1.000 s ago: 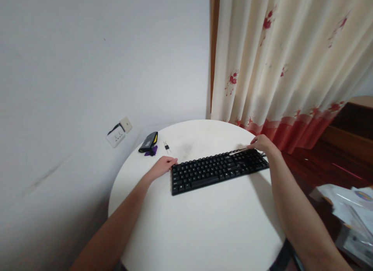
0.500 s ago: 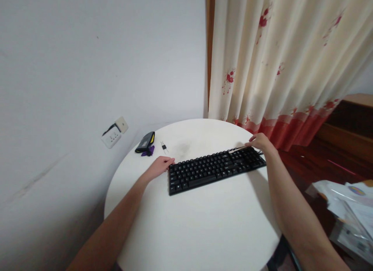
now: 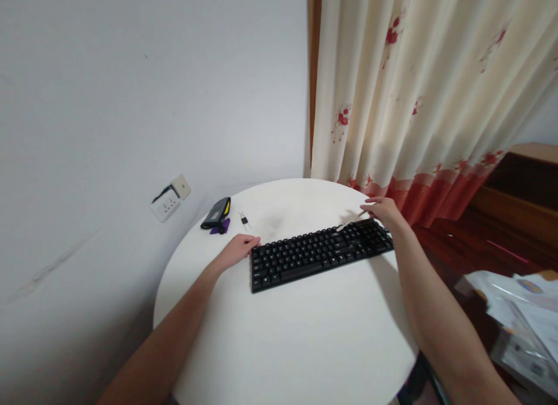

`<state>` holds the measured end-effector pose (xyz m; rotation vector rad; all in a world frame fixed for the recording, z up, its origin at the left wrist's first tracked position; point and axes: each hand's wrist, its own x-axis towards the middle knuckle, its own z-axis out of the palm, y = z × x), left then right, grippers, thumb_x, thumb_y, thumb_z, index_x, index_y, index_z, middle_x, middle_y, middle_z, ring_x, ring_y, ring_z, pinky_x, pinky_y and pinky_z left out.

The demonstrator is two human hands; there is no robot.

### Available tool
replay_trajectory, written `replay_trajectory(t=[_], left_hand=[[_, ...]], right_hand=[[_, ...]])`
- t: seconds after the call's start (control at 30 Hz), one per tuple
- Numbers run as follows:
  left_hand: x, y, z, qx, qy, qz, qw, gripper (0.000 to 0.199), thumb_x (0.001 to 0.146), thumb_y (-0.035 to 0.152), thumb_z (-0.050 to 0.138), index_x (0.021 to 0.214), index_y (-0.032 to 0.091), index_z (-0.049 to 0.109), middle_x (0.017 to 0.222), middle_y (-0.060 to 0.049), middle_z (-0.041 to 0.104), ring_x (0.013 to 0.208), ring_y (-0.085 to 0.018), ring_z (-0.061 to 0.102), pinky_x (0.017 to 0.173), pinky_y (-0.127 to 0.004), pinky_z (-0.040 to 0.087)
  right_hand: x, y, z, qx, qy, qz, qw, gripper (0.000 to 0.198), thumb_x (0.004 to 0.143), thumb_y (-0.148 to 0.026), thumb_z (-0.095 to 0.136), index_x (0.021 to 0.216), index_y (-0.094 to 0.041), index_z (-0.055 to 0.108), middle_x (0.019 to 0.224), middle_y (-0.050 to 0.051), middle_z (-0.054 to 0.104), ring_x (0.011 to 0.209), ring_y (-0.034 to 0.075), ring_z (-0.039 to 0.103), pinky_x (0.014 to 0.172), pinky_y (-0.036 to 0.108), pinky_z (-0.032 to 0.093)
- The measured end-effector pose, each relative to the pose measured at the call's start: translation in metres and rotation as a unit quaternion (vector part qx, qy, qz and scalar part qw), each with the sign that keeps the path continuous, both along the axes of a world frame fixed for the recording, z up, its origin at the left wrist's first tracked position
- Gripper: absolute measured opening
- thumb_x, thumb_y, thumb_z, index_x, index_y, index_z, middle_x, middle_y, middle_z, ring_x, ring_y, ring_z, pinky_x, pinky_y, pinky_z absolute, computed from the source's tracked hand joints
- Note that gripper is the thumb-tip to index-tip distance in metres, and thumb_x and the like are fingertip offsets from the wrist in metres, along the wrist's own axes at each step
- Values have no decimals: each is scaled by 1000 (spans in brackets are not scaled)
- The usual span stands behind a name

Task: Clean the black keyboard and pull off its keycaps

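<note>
A black keyboard [image 3: 316, 255] lies at a slight slant on the round white table [image 3: 296, 335]. At its upper left corner, my left hand [image 3: 239, 247] is closed on the keyboard's edge, thumb and fingers against it. My right hand [image 3: 382, 210] is above the keyboard's far right edge, pinching a thin pale stick [image 3: 352, 221]. The stick tilts down to the left, and its wider whitish tip is at the upper row of keys. Its exact kind is too small to make out.
Behind my left hand lie a dark grey pouch [image 3: 217, 212] with yellow inside, a purple cloth-like piece [image 3: 220, 226] and a small black item with thin prongs [image 3: 244, 220]. A wall socket [image 3: 165, 205] is at left, a floral curtain [image 3: 383, 103] behind, plastic-wrapped papers [image 3: 518, 300] at right.
My right hand has lifted slightly and moved left. The stick has gone from nearly flat to more steeply tilted, its tip further left along the keys. My left hand stays at the corner.
</note>
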<state>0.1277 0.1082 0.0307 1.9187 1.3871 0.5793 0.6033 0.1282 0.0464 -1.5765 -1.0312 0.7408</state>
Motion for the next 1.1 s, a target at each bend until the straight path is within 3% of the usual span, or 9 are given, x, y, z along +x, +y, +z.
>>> replay_trajectory(t=[0.13, 0.23, 0.53, 0.77, 1.0, 1.1], left_hand=[[-1, 1, 0, 1, 3, -6, 1000, 53, 81, 61, 48, 74, 14, 71, 61, -2, 60, 57, -15, 49, 53, -25, 36], [-1, 0, 1, 6, 9, -12, 1000, 52, 83, 60, 47, 74, 14, 70, 60, -2, 59, 57, -15, 48, 53, -25, 35], [2, -3, 4, 11, 1, -8, 1000, 51, 81, 60, 48, 70, 15, 69, 60, -2, 60, 59, -16, 50, 53, -24, 36], [-1, 2, -1, 20, 6, -7, 1000, 52, 81, 61, 49, 68, 15, 68, 58, -1, 59, 57, -16, 49, 53, -24, 36], [-1, 1, 0, 12, 5, -3, 1000, 52, 80, 62, 49, 70, 15, 70, 59, -1, 60, 58, -16, 49, 53, -24, 35], [-1, 2, -1, 9, 5, -3, 1000, 52, 81, 61, 49, 71, 15, 70, 59, -1, 59, 57, -16, 49, 54, -25, 36]], right_hand=[[-5, 0, 0, 8, 70, 20, 997, 14, 64, -18, 77, 72, -9, 69, 61, 4, 64, 48, 9, 52, 46, 20, 43], [-10, 0, 1, 7, 79, 20, 997, 8, 67, -16, 74, 70, -9, 69, 67, 7, 68, 50, 9, 53, 46, 19, 44], [-18, -4, -5, 1, 74, 8, 997, 13, 76, -21, 68, 69, -10, 67, 70, 11, 71, 49, 9, 54, 44, 19, 44], [-9, -8, -4, -20, 39, -42, 998, 14, 83, -19, 56, 72, -11, 61, 65, 14, 71, 45, 11, 54, 40, 19, 42], [13, -12, -9, -38, -37, -92, 994, 21, 85, -23, 51, 76, -11, 65, 58, 14, 68, 41, 14, 54, 40, 22, 42], [22, -14, -11, -35, -95, -69, 993, 23, 83, -31, 56, 81, -13, 70, 56, 14, 67, 46, 20, 60, 42, 26, 43]])
